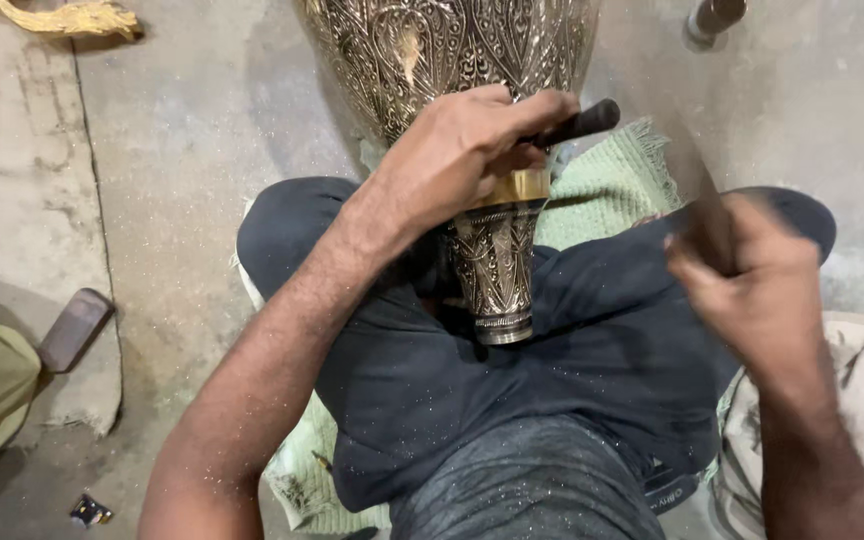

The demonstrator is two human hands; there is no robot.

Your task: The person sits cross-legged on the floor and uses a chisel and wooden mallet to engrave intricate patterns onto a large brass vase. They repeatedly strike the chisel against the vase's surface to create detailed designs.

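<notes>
One engraved brass vase [472, 110] lies across the person's lap with its long axis running away from the body, narrow foot toward the person and wide body out on the floor [172, 150]. The left hand [457, 150] sits right on the neck, clenched around one dark-handled tool [577, 122] pressed to the plain brass band. The right hand [757, 280] is off to the right, clear of the vase, closed on a blurred object, probably a hammer.
</notes>
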